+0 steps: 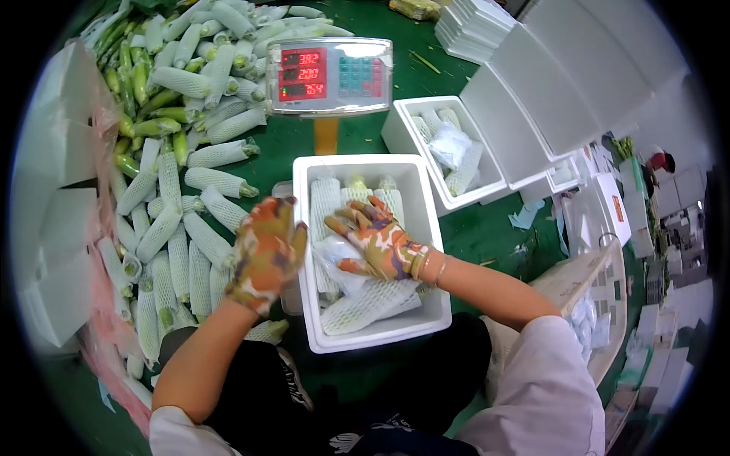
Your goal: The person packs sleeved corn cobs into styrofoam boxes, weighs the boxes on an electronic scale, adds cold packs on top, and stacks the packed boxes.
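We spread the fingers of our gloved right hand [376, 242], unclenched, over a clear plastic pack [333, 257] atop net-wrapped ears [357, 310] inside a white foam box [380, 340]. Our left hand [266, 254], blurred, hovers by the box's left rim; we cannot tell whether its fingers are bent or straight. To settle the pack well, we judge, we should press lightly with a flat palm, seat it below the rim and avoid snagging the netting.
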Tool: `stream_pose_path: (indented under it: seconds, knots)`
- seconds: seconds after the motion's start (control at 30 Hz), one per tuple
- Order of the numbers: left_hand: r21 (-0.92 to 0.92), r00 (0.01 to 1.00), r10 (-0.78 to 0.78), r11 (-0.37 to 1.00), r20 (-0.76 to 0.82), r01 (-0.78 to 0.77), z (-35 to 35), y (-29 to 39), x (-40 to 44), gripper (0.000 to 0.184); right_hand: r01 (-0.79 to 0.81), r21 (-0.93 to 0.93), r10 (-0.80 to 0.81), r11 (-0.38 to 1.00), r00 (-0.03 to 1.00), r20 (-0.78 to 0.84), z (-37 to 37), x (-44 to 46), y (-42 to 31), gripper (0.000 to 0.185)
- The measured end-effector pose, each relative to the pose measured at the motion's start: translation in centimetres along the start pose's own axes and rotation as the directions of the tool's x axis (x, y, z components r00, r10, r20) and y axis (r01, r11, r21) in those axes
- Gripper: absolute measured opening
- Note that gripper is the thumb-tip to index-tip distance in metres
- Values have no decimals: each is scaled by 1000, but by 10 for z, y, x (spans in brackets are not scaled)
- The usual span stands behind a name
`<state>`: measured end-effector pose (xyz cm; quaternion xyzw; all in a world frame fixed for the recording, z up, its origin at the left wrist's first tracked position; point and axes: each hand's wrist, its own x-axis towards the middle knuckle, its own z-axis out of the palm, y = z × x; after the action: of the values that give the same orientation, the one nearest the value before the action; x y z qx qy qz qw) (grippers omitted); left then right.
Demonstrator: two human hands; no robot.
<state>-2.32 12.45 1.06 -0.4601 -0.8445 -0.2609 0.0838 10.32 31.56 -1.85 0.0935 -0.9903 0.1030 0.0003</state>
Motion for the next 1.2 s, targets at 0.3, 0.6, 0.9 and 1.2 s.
stream_pose_path:
  seconds: [0.3,0.6,0.9,1.2]
  knots:
    - [372,958,-229,915,170,153,178,-143,-231,18,-453,167,445,876,892,83,15,-114,-152,48]
    - [-316,460,17,-704,888,636,129,52,-206,58,-240,131,244,962,970,-15,-37,-135,-103,27]
    - [-434,690,154,-677,707,595,133,178,-128,82,-213,-95,224,972,967,121,-167,-180,-55,39]
    - [-657,822,68,-565,566,499,142,197,8,82,-169,-216,143,962,981,-131,-193,-188,26,44]
